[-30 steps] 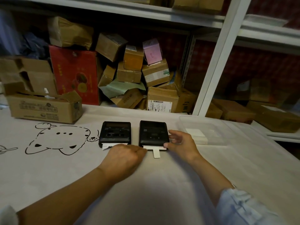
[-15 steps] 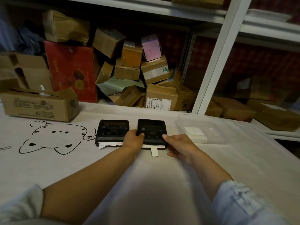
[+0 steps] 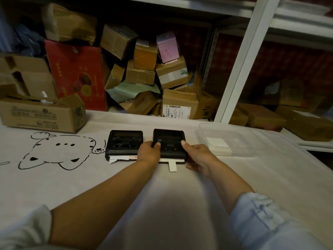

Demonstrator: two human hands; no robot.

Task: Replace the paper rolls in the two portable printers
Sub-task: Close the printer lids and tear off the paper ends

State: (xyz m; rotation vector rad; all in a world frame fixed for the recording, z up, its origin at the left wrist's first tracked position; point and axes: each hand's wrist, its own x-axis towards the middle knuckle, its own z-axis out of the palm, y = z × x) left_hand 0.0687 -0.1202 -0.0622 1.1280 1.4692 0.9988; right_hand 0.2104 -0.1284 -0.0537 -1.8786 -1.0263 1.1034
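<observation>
A heap of cardboard boxes (image 3: 144,76) is crowding the shelf at 12 o'clock, with a red box (image 3: 77,76) leaning at 11 and a long open carton (image 3: 41,116) sitting on the bench (image 3: 180,204) at 10. A clear tray (image 3: 227,139) holding a white pad (image 3: 219,146) is lying at 2 o'clock, just beside the right printer (image 3: 170,144), and a white shelf post (image 3: 239,69) is rising behind it. A cat drawing (image 3: 55,150) is printed on the bench cover at 9 o'clock.

The two black printers are sitting side by side near the bench's far edge, the left printer (image 3: 124,143) with torn paper (image 3: 120,158) sticking out of its near edge, the right one with a narrow white strip (image 3: 172,166) hanging out at 6 o'clock.

The left hand (image 3: 148,152) is gripping the right printer's left side, thumb lying on its top (its fingers are hidden below), and partly covering the gap between the two printers. The right hand (image 3: 197,156) is gripping the same printer's right side, thumb on top, fingers curling down along the edge.

Compared with half a second ago, both thumbs are reaching further onto the printer's top; a second ago the left hand was a fist lying short of the printers, and only the right was touching.
</observation>
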